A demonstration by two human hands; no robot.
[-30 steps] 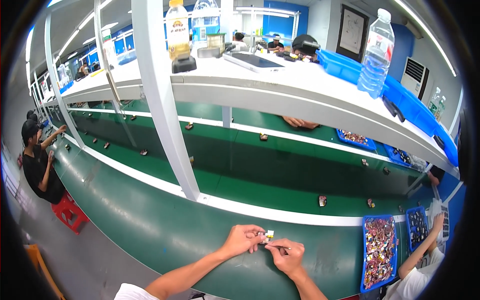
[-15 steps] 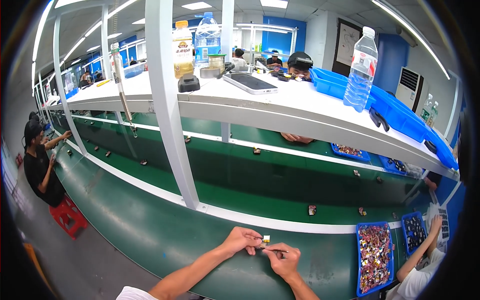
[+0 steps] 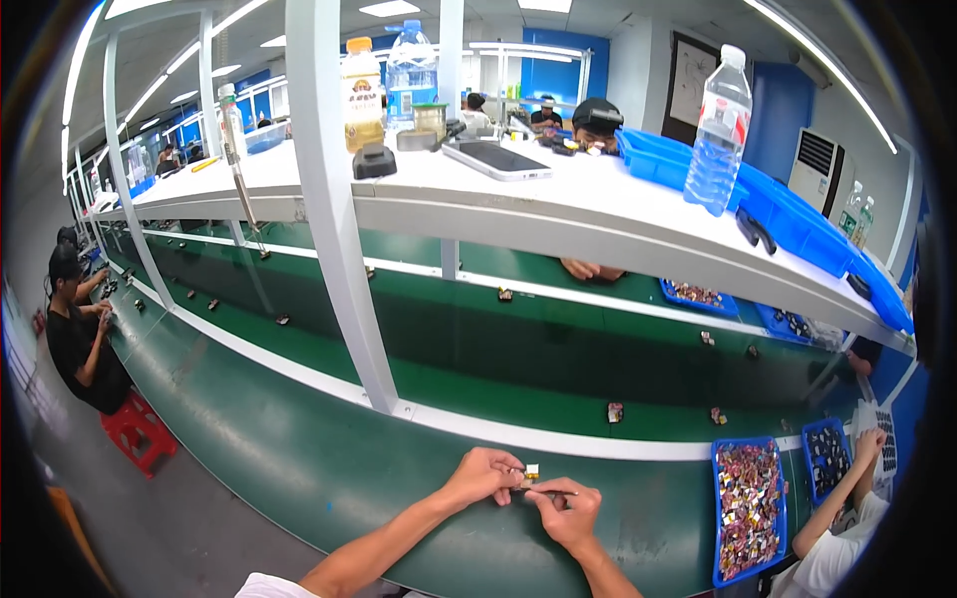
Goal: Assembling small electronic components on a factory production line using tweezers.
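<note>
Two bare hands meet at the near edge of a long green conveyor belt point(image 3: 329, 468); the left hand point(image 3: 485, 476) pinches a small yellow-and-white component point(image 3: 531, 473) between thumb and fingertips, closed on it, while the right hand point(image 3: 565, 508) is closed on a thin tool point(image 3: 550, 491) whose tip lies against that component; whether the tool is tweezers or a probe is too small to tell. The component sits just above the belt near its front edge, between the two hands, well left of a blue tray point(image 3: 748, 508) heaped with mixed small parts at the belt's right end; a second, smaller blue tray point(image 3: 825, 456) stands just beyond it, beside a neighbouring worker's arm point(image 3: 832, 508).

Several loose parts point(image 3: 615, 411) lie along the belt's far strip; a white upright post point(image 3: 334, 199) rises from the middle rail to a white shelf point(image 3: 558, 204) carrying a clear water bottle point(image 3: 720, 130), a phone point(image 3: 495, 159) and blue bins point(image 3: 778, 209); another seated worker point(image 3: 75, 339) sits at the belt's far left end.

Judged from this grip, the risk is a slip: the pinch is light and the piece tiny, so pressure from the tool could flick it onto the belt or off the front edge; a skewed tool tip might also bend a fine lead.
</note>
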